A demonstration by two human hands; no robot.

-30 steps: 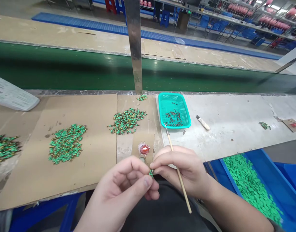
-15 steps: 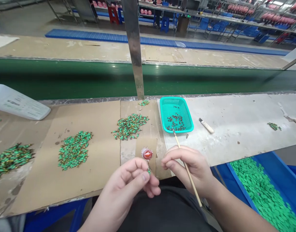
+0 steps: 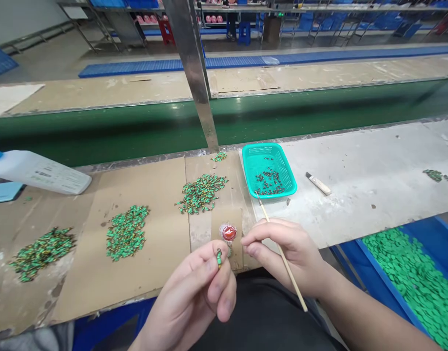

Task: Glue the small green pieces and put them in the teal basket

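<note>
Between thumb and fingers, my left hand [image 3: 196, 282] pinches a small green piece [image 3: 219, 257] with a dark top and a golden lower end. My right hand [image 3: 285, 253] is closed around a thin wooden paintbrush [image 3: 287, 270], whose tip points away from me toward the green basket [image 3: 294, 187]. Whether the right fingertips also pinch something tiny is unclear. Just beyond my left fingers sits a small round holder of red paint [image 3: 229, 233] on a cardboard strip. Small dark bits [image 3: 270, 180] are scattered inside the basket.
Piles of green and gold pieces [image 3: 126, 233] lie on the cardboard to the left. A white bottle [image 3: 59, 173] leans at far left. A flat brush [image 3: 318, 184] rests right of the basket. Below right is a blue bin [image 3: 386, 295] of green pieces. A metal post [image 3: 200, 92] rises ahead.
My left hand has turned and come slightly nearer, bringing the green piece into plain sight. The right hand stays nearly in place with the paintbrush. The camera view has tilted.
</note>
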